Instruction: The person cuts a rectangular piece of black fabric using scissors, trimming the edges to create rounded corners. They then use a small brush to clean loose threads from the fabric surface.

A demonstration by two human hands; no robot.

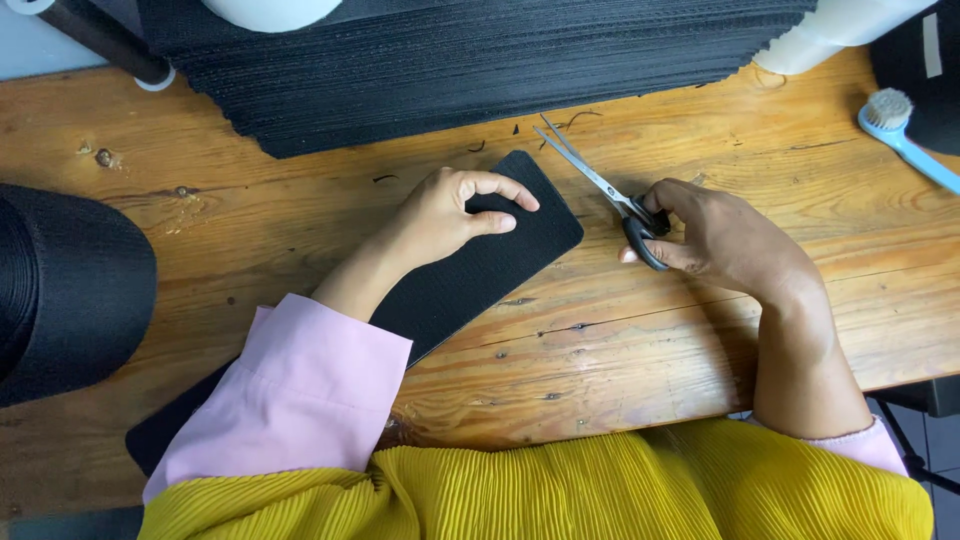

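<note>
Black plastic loops of a pair of scissors (pixel 618 200) sit inside the curled fingers (pixel 668 254) of the right hand (pixel 730 240), which grips them; the thin steel blades stand slightly parted, pointing up and away over the wood. Left-hand fingers (pixel 505 190) lie bent and spread flat on a black textured strip (pixel 480 265), pressing it down near its rounded corner end; the left hand (pixel 445 215) grasps nothing. That strip is long and matte, running diagonally under the pink sleeve (pixel 300 390). Beneath is a worn, knotted plank table (pixel 620 340) dotted with tiny black offcuts. Further back lies a ribbed stack of black sheets (pixel 450 60), at left a black fabric roll (pixel 70 290), and at right a pale blue brush (pixel 900 135).
</note>
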